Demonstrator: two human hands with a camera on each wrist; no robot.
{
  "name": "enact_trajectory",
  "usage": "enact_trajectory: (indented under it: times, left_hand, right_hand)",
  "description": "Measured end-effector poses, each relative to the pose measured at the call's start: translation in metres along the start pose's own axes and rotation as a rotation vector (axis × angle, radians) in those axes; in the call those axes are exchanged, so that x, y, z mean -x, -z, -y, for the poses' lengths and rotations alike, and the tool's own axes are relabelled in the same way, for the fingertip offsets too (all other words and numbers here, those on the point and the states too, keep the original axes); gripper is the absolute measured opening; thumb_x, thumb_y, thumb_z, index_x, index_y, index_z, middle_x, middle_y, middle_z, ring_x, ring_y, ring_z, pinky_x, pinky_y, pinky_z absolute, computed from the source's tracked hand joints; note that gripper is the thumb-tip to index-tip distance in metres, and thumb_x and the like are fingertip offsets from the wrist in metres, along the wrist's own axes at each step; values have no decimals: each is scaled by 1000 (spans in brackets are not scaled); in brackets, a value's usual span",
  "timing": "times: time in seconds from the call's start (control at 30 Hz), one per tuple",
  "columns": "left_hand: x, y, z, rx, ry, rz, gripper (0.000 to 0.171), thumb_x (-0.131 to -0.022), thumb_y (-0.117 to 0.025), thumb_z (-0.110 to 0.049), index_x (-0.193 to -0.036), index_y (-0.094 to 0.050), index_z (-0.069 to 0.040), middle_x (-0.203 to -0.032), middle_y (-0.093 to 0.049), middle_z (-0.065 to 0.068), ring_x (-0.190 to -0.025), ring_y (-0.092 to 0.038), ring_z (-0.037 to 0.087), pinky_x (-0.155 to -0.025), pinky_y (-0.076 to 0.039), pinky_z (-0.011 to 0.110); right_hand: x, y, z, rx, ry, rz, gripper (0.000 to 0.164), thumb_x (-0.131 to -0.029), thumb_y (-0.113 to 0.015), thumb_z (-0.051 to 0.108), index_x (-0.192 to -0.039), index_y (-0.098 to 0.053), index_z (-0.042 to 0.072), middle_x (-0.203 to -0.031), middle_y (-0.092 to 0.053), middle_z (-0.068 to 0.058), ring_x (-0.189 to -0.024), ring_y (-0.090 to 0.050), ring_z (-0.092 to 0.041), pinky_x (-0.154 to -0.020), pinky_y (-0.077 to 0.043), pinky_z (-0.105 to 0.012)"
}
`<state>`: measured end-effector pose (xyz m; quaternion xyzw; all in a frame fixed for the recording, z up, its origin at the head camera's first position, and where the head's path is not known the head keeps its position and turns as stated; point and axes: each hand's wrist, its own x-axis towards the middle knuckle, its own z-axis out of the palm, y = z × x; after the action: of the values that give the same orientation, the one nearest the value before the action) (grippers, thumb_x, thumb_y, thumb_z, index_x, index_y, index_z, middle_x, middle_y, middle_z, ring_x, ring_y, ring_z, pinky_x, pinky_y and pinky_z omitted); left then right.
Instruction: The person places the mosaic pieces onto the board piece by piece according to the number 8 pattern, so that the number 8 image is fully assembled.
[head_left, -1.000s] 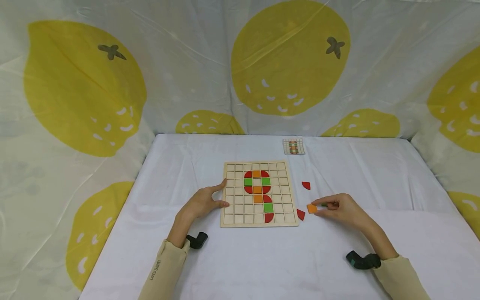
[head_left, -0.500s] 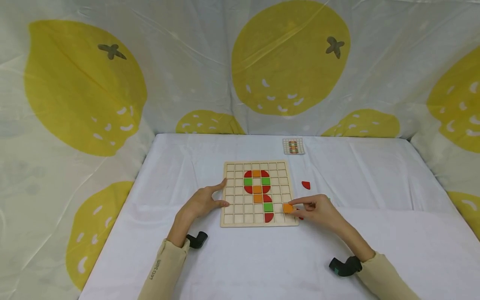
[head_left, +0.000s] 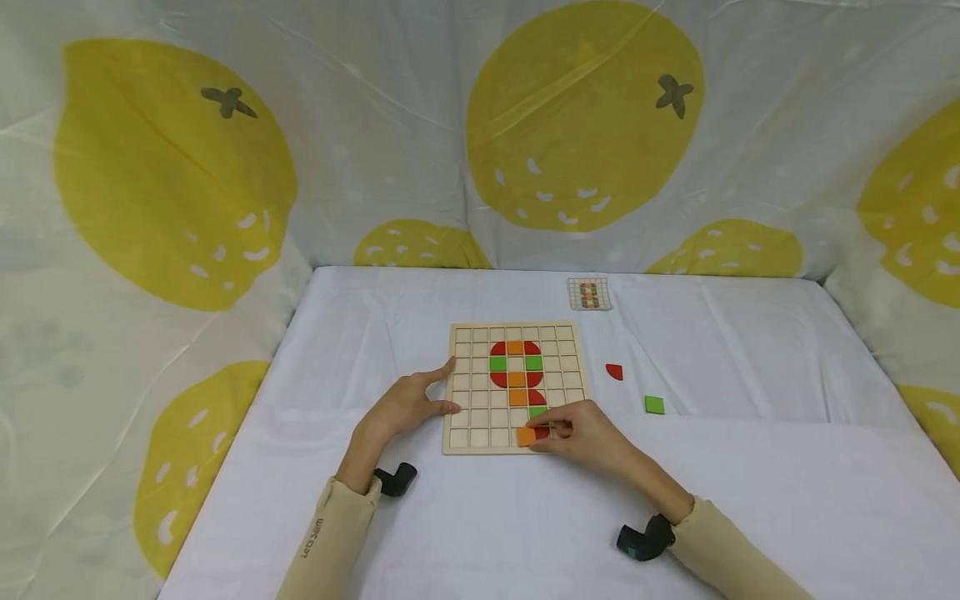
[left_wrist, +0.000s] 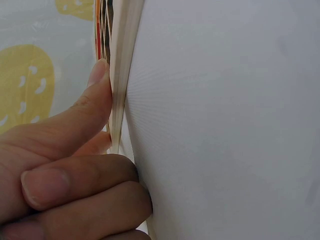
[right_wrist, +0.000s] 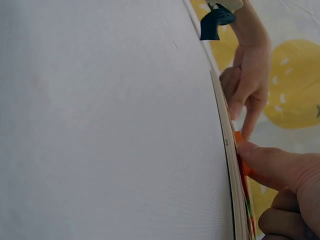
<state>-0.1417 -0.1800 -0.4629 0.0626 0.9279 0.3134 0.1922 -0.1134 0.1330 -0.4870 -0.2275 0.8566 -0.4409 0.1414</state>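
Observation:
My right hand (head_left: 588, 437) pinches an orange square tile (head_left: 526, 437) between thumb and fingers, low over the bottom row of a wooden grid board (head_left: 480, 450). The tile lies just left of a red quarter-round tile (head_left: 542, 433), partly covered by the fingers. In the right wrist view, the orange tile (right_wrist: 238, 136) shows at the thumb tip. My left hand (head_left: 408, 406) touches the board's left edge with spread thumb and index finger. Its other fingers are curled beside the board in the left wrist view. Red, orange and green tiles (head_left: 533, 363) fill several cells.
A small pattern card (head_left: 589, 294) lies behind the board on the white cloth (head_left: 720, 350). Right of the board lie a loose red quarter-round piece (head_left: 614, 372) and a green square tile (head_left: 654, 405). A lemon-print curtain (head_left: 585, 117) stands behind the table.
My right hand has carried the orange tile left from beside the board to its bottom row. The loose green tile has come into view; a red piece is now hidden. The left hand stays put.

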Motion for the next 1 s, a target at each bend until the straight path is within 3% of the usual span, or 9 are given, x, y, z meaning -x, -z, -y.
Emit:
enact_trajectory:
  times: [0.4, 1.0]
  left_hand:
    - [1, 0, -1, 1, 18, 8, 85, -92, -77, -39, -163, -31, -26, -162, -41, 19, -152, -38, 38, -119, -39, 57]
    - [1, 1, -2, 16, 28, 10, 86, -92, -77, -38, -163, -30, -28, -164, -39, 17, -153, -36, 38, -120, -38, 57]
  right_hand:
    - [-2, -9, 3, 65, -26, -20, 25, -82, -89, 25, -105, -82, 18, -56, -27, 11, -53, -26, -1, -52, -19, -19]
    - [-2, -10, 5, 60, 0, -32, 22, -87, -85, 27, -107, -83, 19, -54, -29, 13, -52, -26, 0, -52, -20, -18]
